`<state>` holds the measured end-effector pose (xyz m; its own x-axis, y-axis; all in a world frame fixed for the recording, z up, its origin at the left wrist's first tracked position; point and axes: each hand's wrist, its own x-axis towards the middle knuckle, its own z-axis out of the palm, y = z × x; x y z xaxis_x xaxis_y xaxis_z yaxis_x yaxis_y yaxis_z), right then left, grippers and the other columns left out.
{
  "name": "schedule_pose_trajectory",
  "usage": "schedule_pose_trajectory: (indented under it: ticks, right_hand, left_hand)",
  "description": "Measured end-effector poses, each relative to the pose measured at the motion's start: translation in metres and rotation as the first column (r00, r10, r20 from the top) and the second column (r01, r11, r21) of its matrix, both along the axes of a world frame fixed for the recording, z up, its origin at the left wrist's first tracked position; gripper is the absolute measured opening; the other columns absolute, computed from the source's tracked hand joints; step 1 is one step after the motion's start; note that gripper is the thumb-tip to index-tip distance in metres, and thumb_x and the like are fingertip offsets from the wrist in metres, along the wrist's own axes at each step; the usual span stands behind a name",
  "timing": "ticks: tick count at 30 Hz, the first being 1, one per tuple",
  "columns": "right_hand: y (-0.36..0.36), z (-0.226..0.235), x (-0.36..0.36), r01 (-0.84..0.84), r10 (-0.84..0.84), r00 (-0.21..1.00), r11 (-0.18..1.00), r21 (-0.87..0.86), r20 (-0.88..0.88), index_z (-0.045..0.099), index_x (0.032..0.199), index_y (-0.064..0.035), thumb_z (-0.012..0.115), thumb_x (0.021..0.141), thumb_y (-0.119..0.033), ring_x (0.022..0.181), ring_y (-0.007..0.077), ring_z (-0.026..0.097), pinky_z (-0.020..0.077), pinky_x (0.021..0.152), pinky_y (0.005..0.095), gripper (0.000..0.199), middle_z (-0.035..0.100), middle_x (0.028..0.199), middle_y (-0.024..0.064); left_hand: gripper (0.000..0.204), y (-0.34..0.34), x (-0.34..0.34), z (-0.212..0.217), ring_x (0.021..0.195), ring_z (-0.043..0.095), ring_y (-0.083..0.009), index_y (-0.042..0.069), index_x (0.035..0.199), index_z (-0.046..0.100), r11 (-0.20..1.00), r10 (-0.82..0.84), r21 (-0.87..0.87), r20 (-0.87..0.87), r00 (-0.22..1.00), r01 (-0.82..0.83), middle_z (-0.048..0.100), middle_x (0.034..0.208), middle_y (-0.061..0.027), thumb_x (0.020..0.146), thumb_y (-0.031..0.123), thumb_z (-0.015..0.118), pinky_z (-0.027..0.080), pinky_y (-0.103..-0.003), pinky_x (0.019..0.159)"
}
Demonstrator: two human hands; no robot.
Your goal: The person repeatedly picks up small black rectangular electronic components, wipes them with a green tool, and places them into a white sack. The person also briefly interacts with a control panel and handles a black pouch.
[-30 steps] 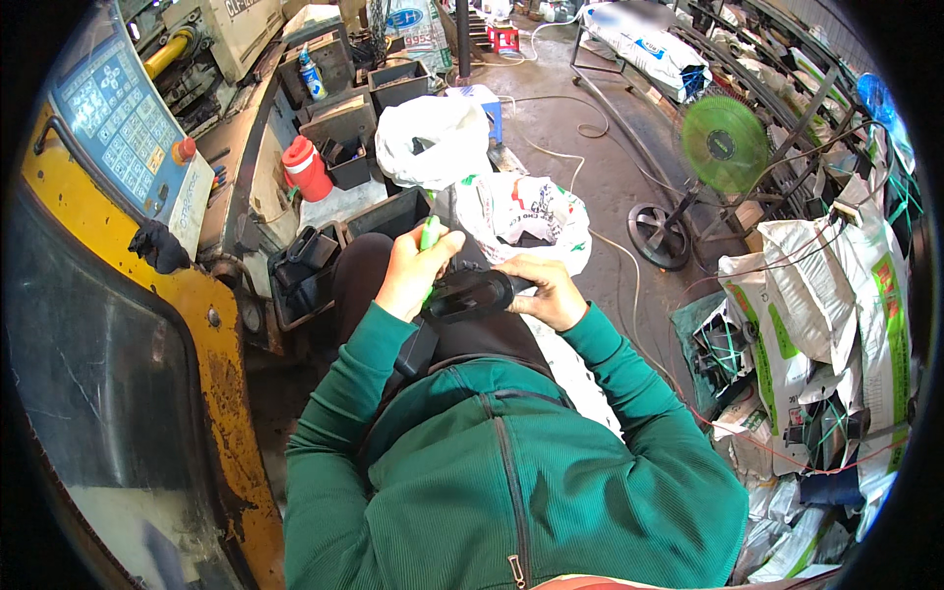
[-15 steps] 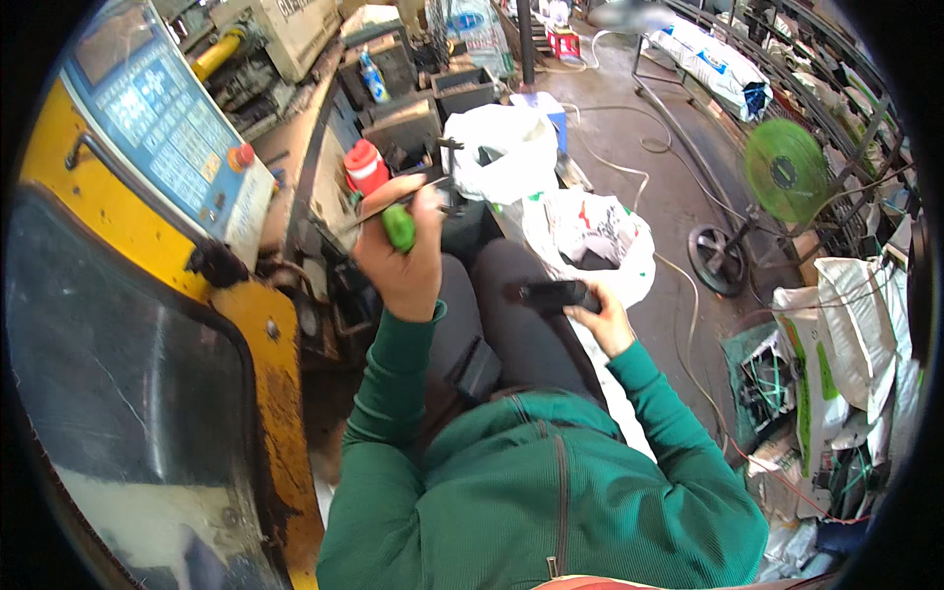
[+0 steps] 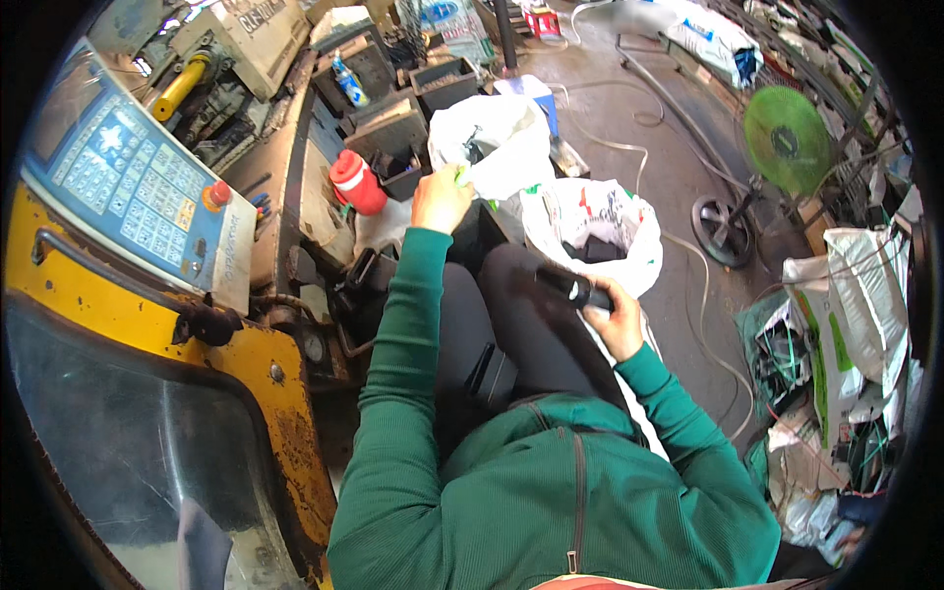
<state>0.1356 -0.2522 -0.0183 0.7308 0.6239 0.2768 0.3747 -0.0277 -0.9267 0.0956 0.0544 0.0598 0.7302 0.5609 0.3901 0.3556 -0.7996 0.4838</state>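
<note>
My left hand reaches out over the near rim of a white plastic bag. Its fingers are closed, and a bit of a green-handled tool shows at the fingertips; the rest is hidden. Inside that bag, just beyond the fingers, are dark pieces. Over my right thigh, my right hand grips a black, tube-like part by its right end. A second white bag with dark pieces in it stands just beyond this hand. Another black piece lies on my lap.
A yellow machine with a control panel and red button flanks my left. A red bottle stands ahead-left beside dark bins. At right are a green fan, floor cable and stacked sacks.
My left hand has moved forward and right, from beside the red bottle to the white bag. The dark part it held is no longer seen in it. My right hand has shifted slightly right.
</note>
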Motion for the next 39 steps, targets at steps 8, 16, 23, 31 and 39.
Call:
schedule_pose_trajectory:
  ticks: [8,16,23,31,39]
  right_hand:
    - [0.023,0.026,-0.02,-0.14,0.007,0.798,0.974,0.175,0.603,0.058,0.104,-0.0058,0.059,0.053,0.012,0.117,0.0336,0.048,0.0388,0.1,0.0433,0.054,0.057,0.112,0.0111]
    - [0.002,0.056,-0.025,-0.239,0.055,0.672,0.96,0.146,0.739,0.054,0.102,-0.0121,0.066,0.062,-0.003,0.131,0.0376,0.031,0.0328,0.103,0.0486,0.043,0.046,0.128,0.0104]
    - [-0.011,0.079,-0.029,-0.242,0.271,0.962,0.885,0.399,-0.018,0.027,0.14,-0.0124,0.069,0.075,-0.023,0.132,0.0246,0.028,0.0274,0.105,0.0421,0.078,0.029,0.143,0.0122]
    - [-0.011,0.089,-0.041,-0.325,0.722,0.529,0.657,0.68,-0.446,0.02,0.145,-0.0104,0.06,0.087,-0.029,0.109,0.0151,0.051,0.0431,0.092,0.03,0.073,0.05,0.124,0.0081]
    - [-0.012,0.088,-0.039,-0.274,0.704,0.493,0.683,0.677,-0.511,0.026,0.143,-0.011,0.053,0.09,-0.033,0.104,0.0159,0.057,0.0457,0.09,0.0285,0.063,0.054,0.121,0.0088]
  left_hand:
    - [0.019,-0.134,-0.073,0.008,0.051,0.034,0.0008,0.01,0.097,0.064,0.321,-0.308,-0.86,0.301,0.902,0.397,0.05,0.067,0.01,0.089,0.026,0.06,0.025,-0.018,0.044]
    - [0.036,-0.133,-0.083,-0.001,0.052,0.044,-0.0044,0.006,0.109,0.052,0.349,-0.073,-0.889,0.291,0.954,0.298,0.051,0.077,0.0033,0.081,0.023,0.067,0.036,-0.019,0.042]
    - [0.04,-0.158,-0.114,0.02,0.086,0.056,-0.0101,-0.004,0.116,0.049,0.335,-0.052,-0.774,0.555,0.83,0.538,0.059,0.096,-0.0032,0.082,0.012,0.063,0.045,-0.025,0.081]
    - [0.032,-0.183,-0.117,0.014,0.07,0.047,-0.0023,-0.001,0.111,0.051,0.291,-0.188,-0.761,0.549,0.814,0.58,0.054,0.085,0.0038,0.082,0.007,0.063,0.039,-0.017,0.06]
    - [0.023,-0.19,-0.107,0.005,0.07,0.046,-0.003,0.0,0.102,0.055,0.311,-0.173,-0.728,0.589,0.789,0.611,0.051,0.083,0.0044,0.082,0.007,0.061,0.039,-0.018,0.064]
